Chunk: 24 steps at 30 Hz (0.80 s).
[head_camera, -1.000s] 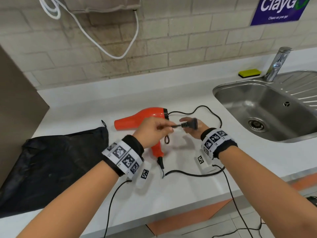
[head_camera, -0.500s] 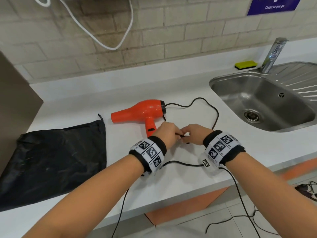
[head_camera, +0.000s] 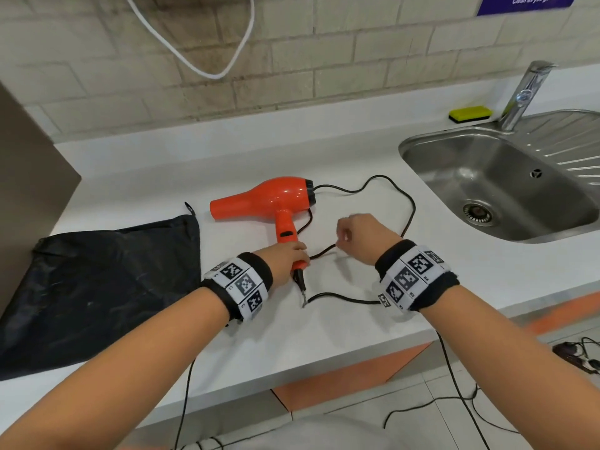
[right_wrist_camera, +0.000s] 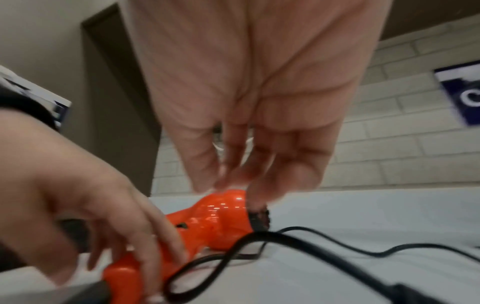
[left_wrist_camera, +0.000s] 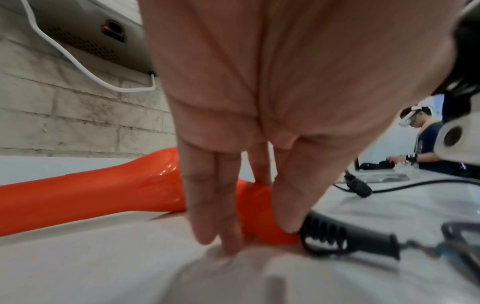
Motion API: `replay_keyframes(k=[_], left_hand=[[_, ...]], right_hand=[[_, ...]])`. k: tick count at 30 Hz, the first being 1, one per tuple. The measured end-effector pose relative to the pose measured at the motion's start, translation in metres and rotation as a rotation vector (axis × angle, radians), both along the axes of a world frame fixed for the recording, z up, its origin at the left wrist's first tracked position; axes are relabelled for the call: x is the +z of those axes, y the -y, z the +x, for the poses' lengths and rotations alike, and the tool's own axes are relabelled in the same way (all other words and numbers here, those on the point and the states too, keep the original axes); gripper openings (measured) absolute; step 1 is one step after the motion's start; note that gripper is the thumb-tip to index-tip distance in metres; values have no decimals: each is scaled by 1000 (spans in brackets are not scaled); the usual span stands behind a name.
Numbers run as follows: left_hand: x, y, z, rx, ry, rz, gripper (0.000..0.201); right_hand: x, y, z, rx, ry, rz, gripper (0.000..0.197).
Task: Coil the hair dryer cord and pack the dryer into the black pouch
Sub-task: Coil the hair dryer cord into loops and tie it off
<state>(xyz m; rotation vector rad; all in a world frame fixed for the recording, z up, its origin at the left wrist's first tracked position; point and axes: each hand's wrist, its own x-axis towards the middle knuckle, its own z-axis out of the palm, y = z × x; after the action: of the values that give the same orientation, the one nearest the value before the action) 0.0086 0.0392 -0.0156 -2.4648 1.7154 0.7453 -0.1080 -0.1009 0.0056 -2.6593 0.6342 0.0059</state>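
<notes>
The orange hair dryer (head_camera: 276, 199) lies on its side on the white counter, nozzle to the left. My left hand (head_camera: 285, 258) grips the lower end of its handle (left_wrist_camera: 259, 222) between thumb and fingers, just above the black strain relief (left_wrist_camera: 327, 234). Its black cord (head_camera: 410, 206) runs off in a wide loop towards the sink and back. My right hand (head_camera: 341, 241), fingers curled, pinches the cord a hand's width right of the handle; the right wrist view is blurred there (right_wrist_camera: 233, 185). The black pouch (head_camera: 97, 287) lies flat to the left.
A steel sink (head_camera: 422, 147) with a faucet (head_camera: 526, 92) and a yellow sponge (head_camera: 470, 113) fills the right. A brown panel (head_camera: 26, 190) stands at the left. A white cable (head_camera: 194, 60) hangs on the brick wall. Thin black wires hang off the counter's front edge.
Both hands came down from mid-air, where they held the plug, to the counter. My left hand now grips the dryer handle's end and my right has moved away to the right.
</notes>
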Motion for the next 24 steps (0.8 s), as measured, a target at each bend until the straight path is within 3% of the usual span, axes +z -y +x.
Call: replay_keyframes(k=[5,9,12,15,19,24], left_hand=[[-10,4,4,37,-31,-112,35],[-6,10,8,79,-30,-219,30],[10,16,16,79,-102,-293,36],[31,19,25,108,-120,-399,37],[58,21,36,117,-119,-503,31],[80,14,42,304,-270,-647,29]], right_hand=[[-6,-32,-2,294,-502,95,36],[-11,-35,1,306,-504,107,30],[-9,-32,1,203,-332,187,7],[5,-25,1,63,-41,255,10],[33,-20,0,23,426,148,12],[62,-15,5,46,656,-26,10]])
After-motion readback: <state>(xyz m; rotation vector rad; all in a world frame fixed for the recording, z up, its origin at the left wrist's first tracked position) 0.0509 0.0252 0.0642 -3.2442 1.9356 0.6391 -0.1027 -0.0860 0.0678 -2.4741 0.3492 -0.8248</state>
